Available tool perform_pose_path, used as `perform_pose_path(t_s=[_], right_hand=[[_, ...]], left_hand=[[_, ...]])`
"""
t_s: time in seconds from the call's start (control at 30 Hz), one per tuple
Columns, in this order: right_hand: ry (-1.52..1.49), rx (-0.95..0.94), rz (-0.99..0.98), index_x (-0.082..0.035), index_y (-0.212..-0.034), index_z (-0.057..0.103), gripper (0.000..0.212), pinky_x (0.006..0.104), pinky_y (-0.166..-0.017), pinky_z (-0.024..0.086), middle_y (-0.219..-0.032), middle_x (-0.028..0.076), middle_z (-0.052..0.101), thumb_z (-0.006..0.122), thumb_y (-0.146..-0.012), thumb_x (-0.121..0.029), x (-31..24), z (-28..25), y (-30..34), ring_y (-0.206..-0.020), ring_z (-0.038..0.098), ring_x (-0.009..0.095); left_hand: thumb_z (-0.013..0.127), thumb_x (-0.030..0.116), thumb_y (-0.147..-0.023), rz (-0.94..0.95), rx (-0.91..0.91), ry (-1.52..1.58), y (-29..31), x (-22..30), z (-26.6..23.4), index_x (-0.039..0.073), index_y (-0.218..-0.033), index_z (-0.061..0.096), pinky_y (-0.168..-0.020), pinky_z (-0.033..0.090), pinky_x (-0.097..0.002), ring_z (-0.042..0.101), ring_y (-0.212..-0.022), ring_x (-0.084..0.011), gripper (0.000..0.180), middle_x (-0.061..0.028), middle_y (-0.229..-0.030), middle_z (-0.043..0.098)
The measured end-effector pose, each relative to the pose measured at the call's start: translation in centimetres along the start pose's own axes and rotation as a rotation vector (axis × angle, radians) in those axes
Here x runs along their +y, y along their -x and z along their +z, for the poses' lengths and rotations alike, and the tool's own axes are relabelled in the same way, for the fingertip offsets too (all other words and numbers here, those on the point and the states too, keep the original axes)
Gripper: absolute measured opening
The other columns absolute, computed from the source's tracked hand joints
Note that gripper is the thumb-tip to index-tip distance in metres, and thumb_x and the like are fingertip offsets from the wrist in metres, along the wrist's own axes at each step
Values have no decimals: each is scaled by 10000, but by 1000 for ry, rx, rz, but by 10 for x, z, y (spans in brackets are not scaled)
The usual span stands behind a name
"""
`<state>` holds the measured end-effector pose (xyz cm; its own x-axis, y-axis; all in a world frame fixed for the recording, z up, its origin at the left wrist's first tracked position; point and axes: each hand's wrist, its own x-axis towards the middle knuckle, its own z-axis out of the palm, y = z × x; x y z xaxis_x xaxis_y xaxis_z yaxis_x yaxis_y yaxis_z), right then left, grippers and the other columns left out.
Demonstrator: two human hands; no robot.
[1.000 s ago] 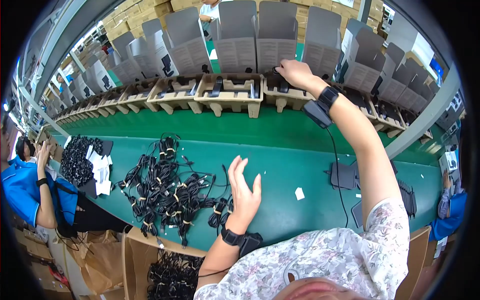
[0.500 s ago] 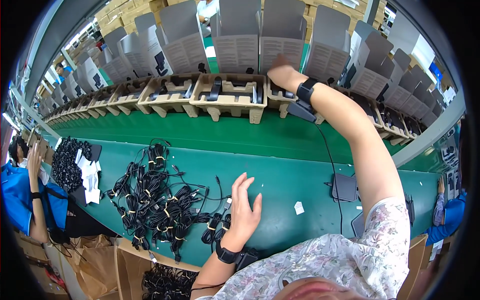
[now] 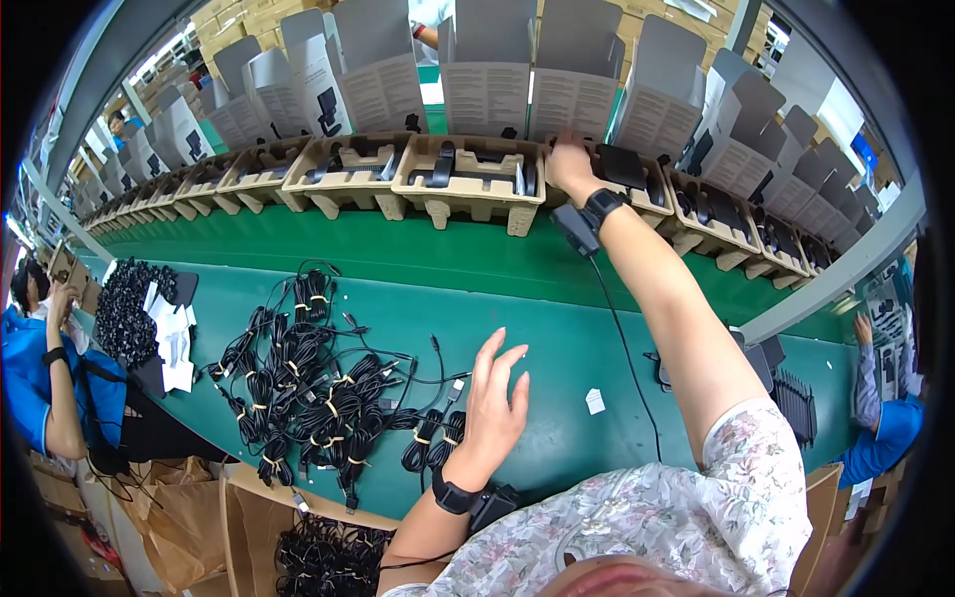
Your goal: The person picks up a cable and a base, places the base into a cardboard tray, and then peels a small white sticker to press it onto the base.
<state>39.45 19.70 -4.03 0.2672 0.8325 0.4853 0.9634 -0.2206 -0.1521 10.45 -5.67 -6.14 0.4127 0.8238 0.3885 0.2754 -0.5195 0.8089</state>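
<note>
My right hand (image 3: 571, 167) reaches far forward to the left end of a brown moulded-pulp tray (image 3: 657, 207) in the row. Its fingers point down into the tray and are mostly hidden, so what they hold, if anything, does not show. A flat black rectangular piece (image 3: 622, 166) lies in that tray, just right of the hand. My left hand (image 3: 494, 410) hovers above the green table (image 3: 547, 418), fingers apart and empty. Beside it on the left lie bundled black cables (image 3: 423, 445), part of a larger tangled heap (image 3: 318, 398) tied with pale bands.
Grey-and-white open cartons (image 3: 487, 95) stand behind the line of trays. Flat black pieces (image 3: 761, 363) and a ribbed black stack (image 3: 793, 410) lie at right. A small white paper (image 3: 595, 401) rests mid-table. Co-workers in blue (image 3: 885, 438) sit at both sides.
My right hand has come slightly nearer within the tray, and the flat black piece now shows beside it. My left hand stays open in nearly the same place. The view has shifted slightly.
</note>
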Motion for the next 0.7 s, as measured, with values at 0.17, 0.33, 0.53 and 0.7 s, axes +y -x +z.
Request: perform_pose_path(t_s=[0.17, 0.33, 0.53, 0.7], right_hand=[[-312, -292, -37, 94, -1191, 463, 473, 404, -948, 399, -1212, 303, 489, 517, -891, -267, 34, -18, 1, -1114, 476, 436], [-222, -344, -123, 55, -1156, 513, 423, 408, -907, 422, -1117, 280, 558, 534, -887, -270, 35, -31, 13, -1072, 519, 394], [46, -341, -94, -9, -1023, 612, 304, 427, -814, 457, -960, 234, 622, 544, -878, -267, 3, -47, 13, -956, 571, 375], [122, -393, -226, -15, -910, 646, 302, 438, -762, 464, -909, 205, 637, 519, -885, -288, 12, -53, 2, -905, 586, 368]], left_hand=[[571, 16, -831, -3, -6, -7, -2, 0, 2, 49, -1154, 521, -974, 397, -405, 436, -1211, -343, 328, -182, -1336, 383], [577, 10, -825, -11, -22, -28, 3, -4, -2, 50, -1146, 526, -968, 402, -405, 439, -1208, -341, 327, -180, -1334, 384], [589, -1, -813, -3, -22, -26, -2, -5, -7, 54, -1136, 530, -964, 406, -406, 445, -1199, -341, 333, -177, -1329, 387], [590, -1, -812, -6, -24, -27, -2, -7, -8, 56, -1135, 530, -964, 406, -407, 449, -1196, -339, 333, -177, -1323, 390]])
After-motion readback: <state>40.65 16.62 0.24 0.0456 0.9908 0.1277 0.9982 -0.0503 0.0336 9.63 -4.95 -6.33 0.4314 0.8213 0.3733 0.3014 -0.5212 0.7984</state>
